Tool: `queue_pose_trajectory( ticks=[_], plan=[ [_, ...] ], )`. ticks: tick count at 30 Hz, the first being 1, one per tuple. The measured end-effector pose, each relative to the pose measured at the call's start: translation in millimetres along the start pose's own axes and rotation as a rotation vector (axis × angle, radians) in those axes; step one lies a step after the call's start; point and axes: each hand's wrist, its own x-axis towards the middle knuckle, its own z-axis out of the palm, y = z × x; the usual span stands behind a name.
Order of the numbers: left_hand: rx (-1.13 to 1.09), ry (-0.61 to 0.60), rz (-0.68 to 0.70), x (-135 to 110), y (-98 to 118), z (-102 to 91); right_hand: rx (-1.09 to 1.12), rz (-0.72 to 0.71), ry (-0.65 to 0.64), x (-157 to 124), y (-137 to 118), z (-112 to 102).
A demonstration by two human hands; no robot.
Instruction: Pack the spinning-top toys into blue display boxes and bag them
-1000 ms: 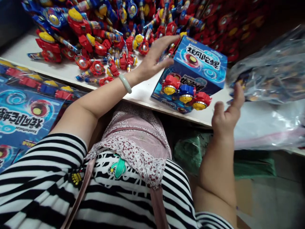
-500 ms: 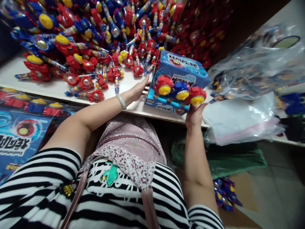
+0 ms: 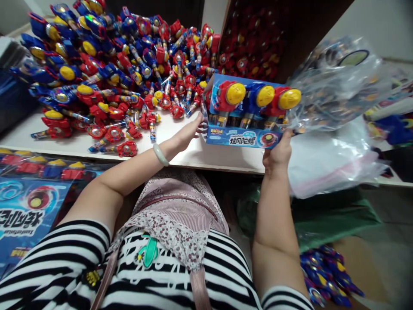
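Note:
A blue cardboard display box [image 3: 222,137] is held up above the table edge, tilted so its open front faces me. In it stand toy spinning-top launchers: a red one [image 3: 227,97] at left, a blue one [image 3: 258,95] in the middle and another red one [image 3: 284,100] at right, each with a yellow top. My right hand [image 3: 279,153] grips the lower right corner, thumb at the front. Against the box's left end, my left hand [image 3: 189,134] steadies it with extended fingers, their tips partly hidden.
A large heap of red and blue launchers [image 3: 106,77] covers the table's left and back. Clear plastic bags [image 3: 342,86] lie at right, beside a white plastic sheet [image 3: 332,159]. A printed blue package [image 3: 29,206] is at lower left. Blue toys [image 3: 329,275] lie below right.
The box has turned from its top and front slanting away to its front facing me, and shifted right. My right hand moved right with it; my left stays at its left end.

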Motion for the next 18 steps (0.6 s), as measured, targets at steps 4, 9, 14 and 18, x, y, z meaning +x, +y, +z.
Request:
queue_pose_trajectory(
  ticks=[4,9,14,18],
  plan=[
    [-0.027,0.035,-0.036,-6,-4,13.4,0.082,-0.019,0.01,9,-3,-8],
    [0.039,0.011,-0.049,-18,-17,31.7,0.063,-0.022,0.062,26,-4,-27],
    [0.116,-0.106,-0.051,-34,-29,45.3,-0.006,0.002,-0.035,34,5,-57],
    [0.173,-0.179,-0.009,-44,-41,51.3,-0.096,0.026,-0.066,31,18,-82]
  ],
)
